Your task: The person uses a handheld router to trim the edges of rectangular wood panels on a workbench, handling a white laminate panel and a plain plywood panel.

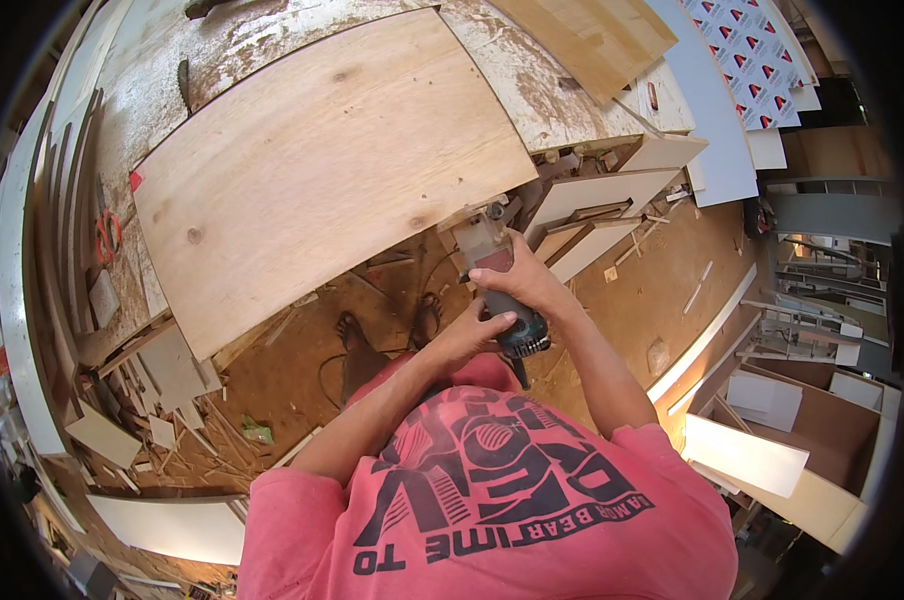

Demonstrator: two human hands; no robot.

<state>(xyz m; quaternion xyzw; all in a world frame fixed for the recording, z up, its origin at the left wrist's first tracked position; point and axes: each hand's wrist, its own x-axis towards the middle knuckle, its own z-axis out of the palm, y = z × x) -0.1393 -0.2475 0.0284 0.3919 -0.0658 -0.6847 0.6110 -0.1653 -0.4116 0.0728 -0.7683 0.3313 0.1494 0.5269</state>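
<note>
A wide plywood sheet (337, 170) with a few knots lies on the workbench in front of me. At its near right corner I hold a hand-held power tool (522, 330) that looks like a belt sander. Its rear body is dark teal with a vented end, and a reddish-brown patch shows near its grey front. My right hand (520, 278) is closed over the tool's middle. My left hand (472, 335) grips its rear body from the left side. The tool's front end is against or very near the sheet's edge; contact is hard to tell.
The workbench top (512, 75) is stained and dusty. Orange-handled scissors (108, 237) lie at the left, beside long wood strips (72, 190). Offcuts (167, 375) pile up at lower left. Framed panels (592, 215) lean right of the tool. A cord (324, 375) runs near my feet.
</note>
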